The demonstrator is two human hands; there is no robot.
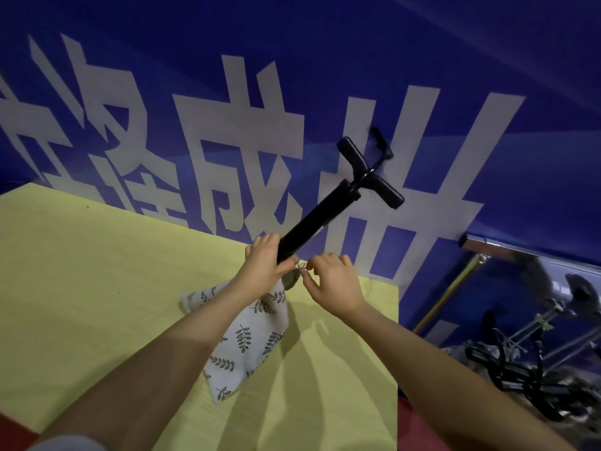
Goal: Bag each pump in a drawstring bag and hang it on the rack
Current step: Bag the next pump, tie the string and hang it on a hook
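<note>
A black hand pump (322, 216) with a T-handle sticks up and to the right out of a white drawstring bag (247, 340) printed with dark leaves. The bag lies on the yellow table (97, 271), and its mouth is lifted around the pump's lower end. My left hand (265, 263) grips the pump barrel at the bag's mouth. Just right of it, my right hand (331, 281) pinches the bag's rim or string.
A blue wall with large white characters (227, 141) stands behind the table. At the right, beyond the table's edge, a metal rack (461, 281) leans by the wall above a pile of black pumps (520, 372) on the floor.
</note>
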